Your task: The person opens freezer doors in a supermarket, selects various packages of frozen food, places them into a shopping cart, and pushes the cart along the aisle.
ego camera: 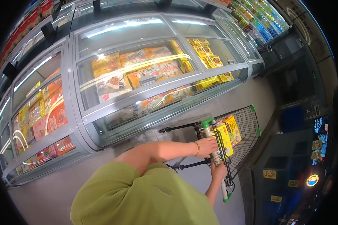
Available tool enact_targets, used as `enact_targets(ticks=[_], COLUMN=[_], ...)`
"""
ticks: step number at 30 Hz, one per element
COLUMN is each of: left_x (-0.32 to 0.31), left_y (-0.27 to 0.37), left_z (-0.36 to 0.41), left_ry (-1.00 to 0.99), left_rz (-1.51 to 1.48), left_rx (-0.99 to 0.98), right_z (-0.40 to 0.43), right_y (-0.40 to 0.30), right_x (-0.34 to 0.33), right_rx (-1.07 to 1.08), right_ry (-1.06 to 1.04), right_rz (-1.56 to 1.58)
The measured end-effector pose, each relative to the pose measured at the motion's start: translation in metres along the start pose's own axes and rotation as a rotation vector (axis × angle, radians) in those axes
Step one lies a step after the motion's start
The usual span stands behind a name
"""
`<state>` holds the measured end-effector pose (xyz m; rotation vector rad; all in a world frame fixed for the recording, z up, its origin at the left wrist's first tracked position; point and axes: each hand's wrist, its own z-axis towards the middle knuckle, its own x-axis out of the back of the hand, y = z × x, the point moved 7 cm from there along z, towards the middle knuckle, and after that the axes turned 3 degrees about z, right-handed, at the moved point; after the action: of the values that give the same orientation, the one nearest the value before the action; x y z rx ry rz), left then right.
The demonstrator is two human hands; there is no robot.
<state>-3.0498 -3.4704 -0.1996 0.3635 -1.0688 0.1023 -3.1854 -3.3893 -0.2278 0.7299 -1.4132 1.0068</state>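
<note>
My left hand (208, 147), with a gold bangle at the wrist, is closed around the pale handlebar (224, 189) of a shopping cart. Just below it on the same bar, my right hand (219, 170) also grips. Green plastic caps finish both ends of the bar. Ahead of my hands stretches the black wire basket (249, 135) of the cart, with green corner pieces. Inside it, near the handle, lie yellow printed packages (231, 130); how many is hard to tell. My green short-sleeved shirt fills the lower middle of the view.
A glass-topped chest freezer (142, 97) with bagged frozen food runs along my left. Another freezer section (42, 112) stands behind it. Shelves of bottled drinks (263, 22) rise at the far end. Dark cabinets with price tags (269, 174) border the right side. Grey floor tiles (45, 194) lie below.
</note>
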Motion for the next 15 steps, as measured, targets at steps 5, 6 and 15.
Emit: enact_targets(ticks=[5,6,15], left_x=[0.014,0.023,0.200], left_y=[-0.020,-0.023,-0.164], left_z=[-0.012,-0.019,-0.138], left_ry=[-0.010,0.011,0.441], left_rz=[-0.117,-0.176,0.276], left_rx=[-0.050,-0.043,0.786], right_z=[0.035,0.043,0.156], right_y=[-0.022,-0.039,-0.304], right_x=[0.023,0.038,0.088], right_rx=[0.180,0.225,0.895], right_ry=[-0.361,-0.490,-0.273], right_rz=[-0.221,-0.163,0.636])
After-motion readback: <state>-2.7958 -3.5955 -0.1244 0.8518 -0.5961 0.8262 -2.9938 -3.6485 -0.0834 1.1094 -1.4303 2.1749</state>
